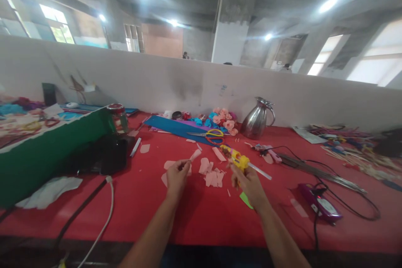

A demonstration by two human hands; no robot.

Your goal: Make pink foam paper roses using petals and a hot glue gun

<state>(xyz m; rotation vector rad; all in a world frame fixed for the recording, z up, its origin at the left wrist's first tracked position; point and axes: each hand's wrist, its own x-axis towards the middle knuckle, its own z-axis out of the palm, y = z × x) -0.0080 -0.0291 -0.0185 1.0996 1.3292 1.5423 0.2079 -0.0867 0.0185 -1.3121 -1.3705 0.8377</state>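
My right hand [249, 186] is wrapped round a yellow hot glue gun [239, 161], a pale glue stick [260, 171] poking out of its back end and its nozzle towards the upper left. Thumb and fingers of my left hand [176, 175] pinch a small pink paper petal [196, 154] by its lower end. Loose pink paper pieces [214, 178] lie on the red table between my hands, and more are partly hidden behind the left one. Scissors [210, 135] with yellow and red handles rest beyond, on a blue paper strip [171, 127].
Pink paper flowers [226, 119] are heaped at the back beside a steel jug [256, 119]. A purple power strip [318, 203] with black cables lies right. On the left are a green divider [56, 155], a lidded jar [118, 119], a black tablet-like object [97, 157] and a white cable [109, 213].
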